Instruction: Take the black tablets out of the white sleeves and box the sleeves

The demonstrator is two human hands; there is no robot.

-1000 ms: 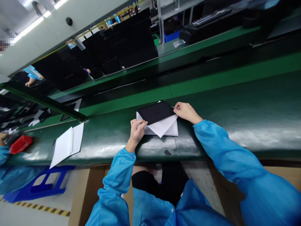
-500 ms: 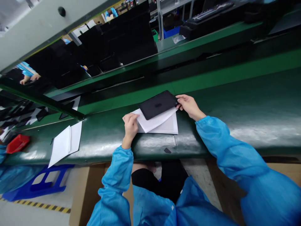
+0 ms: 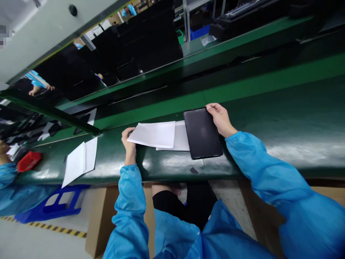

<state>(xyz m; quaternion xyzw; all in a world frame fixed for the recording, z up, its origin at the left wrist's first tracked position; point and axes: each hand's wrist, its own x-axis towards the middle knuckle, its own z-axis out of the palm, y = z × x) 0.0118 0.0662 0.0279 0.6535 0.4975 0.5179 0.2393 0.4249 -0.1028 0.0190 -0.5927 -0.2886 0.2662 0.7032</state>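
Note:
My right hand (image 3: pixel 219 119) is closed on the upper right edge of a thin black rectangular panel (image 3: pixel 203 135), which looks like a tablet back cover with a raised rim. It is held upright and tilted over the bench. In my left hand (image 3: pixel 128 139), closed at its left end, is a white foam sleeve (image 3: pixel 153 135), flat and slightly bent. Beneath the two lies another white sleeve or sheet (image 3: pixel 180 136) on the green bench (image 3: pixel 161 167), partly covered by the panel. A small dark scrap (image 3: pixel 193 170) rests near the bench's front edge.
More white sleeves (image 3: pixel 78 162) lie on the bench to the left, by a green post (image 3: pixel 59 117). A red tray (image 3: pixel 29 161) and a co-worker's blue sleeve (image 3: pixel 8 176) are at far left. A raised green ledge (image 3: pixel 242 46) runs behind. Cardboard boxes (image 3: pixel 99 216) stand below.
My left hand has drawn the white sleeve leftward, away from the black panel. The panel, in my right hand, has turned from lying flat across the sleeve to standing more upright on the right.

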